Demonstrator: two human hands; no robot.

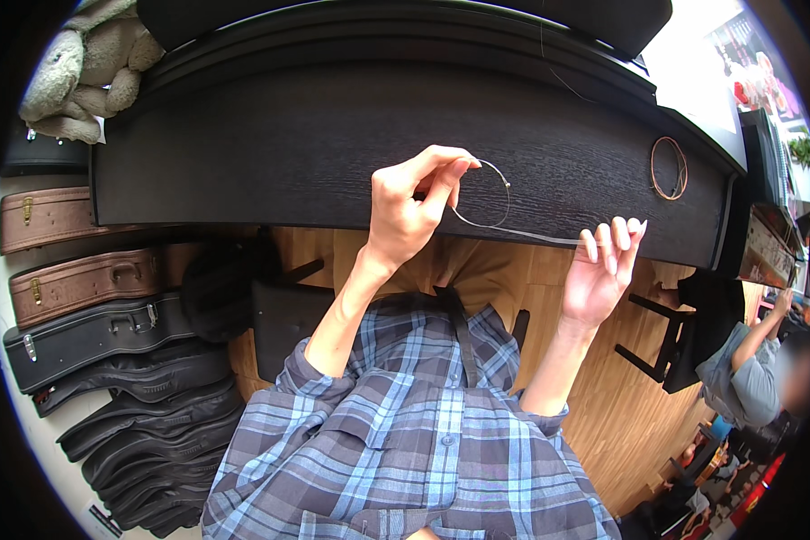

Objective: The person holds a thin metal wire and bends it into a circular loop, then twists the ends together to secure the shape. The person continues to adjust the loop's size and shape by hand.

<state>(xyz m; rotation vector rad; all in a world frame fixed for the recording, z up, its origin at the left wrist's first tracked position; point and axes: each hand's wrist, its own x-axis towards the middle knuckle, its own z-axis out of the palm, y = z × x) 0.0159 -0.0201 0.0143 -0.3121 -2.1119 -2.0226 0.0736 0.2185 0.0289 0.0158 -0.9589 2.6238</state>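
Note:
A thin silvery instrument string [510, 207] stretches between my two hands, above the front edge of a black wood-grained surface [279, 153]. Thumb and fingertips of my left hand [414, 200] pinch it where it bends into an open loop. A small bright bead-like end [508, 184] shows on that loop. From there the string runs nearly straight to my right hand [606, 270], whose bent fingers hold it, palm turned up. A coiled copper-coloured string [669, 169] lies on the black surface to the right.
Another fine wire [562, 79] lies at the back. A grey plush toy [81, 72] sits far left, above brown instrument cases [81, 286] and several black cases [99, 335]. At right, another person in a grey shirt [742, 378] is near a black stool [661, 342].

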